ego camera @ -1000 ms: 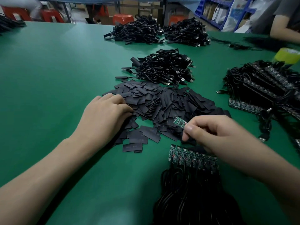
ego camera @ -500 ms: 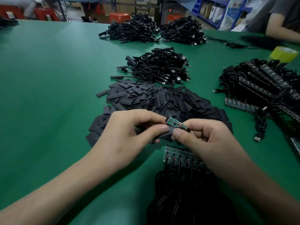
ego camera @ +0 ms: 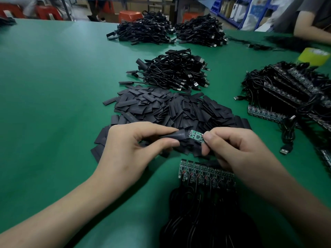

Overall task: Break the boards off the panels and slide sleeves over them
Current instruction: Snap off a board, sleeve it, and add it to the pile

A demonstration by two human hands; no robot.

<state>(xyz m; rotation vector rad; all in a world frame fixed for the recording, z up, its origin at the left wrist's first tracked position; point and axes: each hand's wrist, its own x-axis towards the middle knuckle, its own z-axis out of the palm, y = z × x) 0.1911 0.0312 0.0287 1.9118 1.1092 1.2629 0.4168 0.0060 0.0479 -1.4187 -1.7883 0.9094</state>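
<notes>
Green board (ego camera: 196, 136) bridges both grips, left end entering sleeve (ego camera: 176, 136).

Hands (ego camera: 180, 149), sleeve (ego camera: 176, 136) half over board (ego camera: 196, 136)

Left hand (ego camera: 125, 151) pinched shut, right hand (ego camera: 238, 151) pinched shut, fingertips nearly meeting

1. This is an electronics assembly workshop: a long green surface (ego camera: 53, 86) carries parts sorted in bulk.
2. A heap of black sleeves (ego camera: 170, 108) lies at its middle; just behind that heap sits a bundle of USB cables (ego camera: 179, 70), with two more cable bundles (ego camera: 172, 31) further back.
3. Right of the heap are stacked board panels (ego camera: 290, 86) with leads.
4. Beyond the surface stand blue shelves (ego camera: 231, 8) and red stools (ego camera: 48, 12).
5. Another worker's arm (ego camera: 311, 29) rests at the far right.
</notes>
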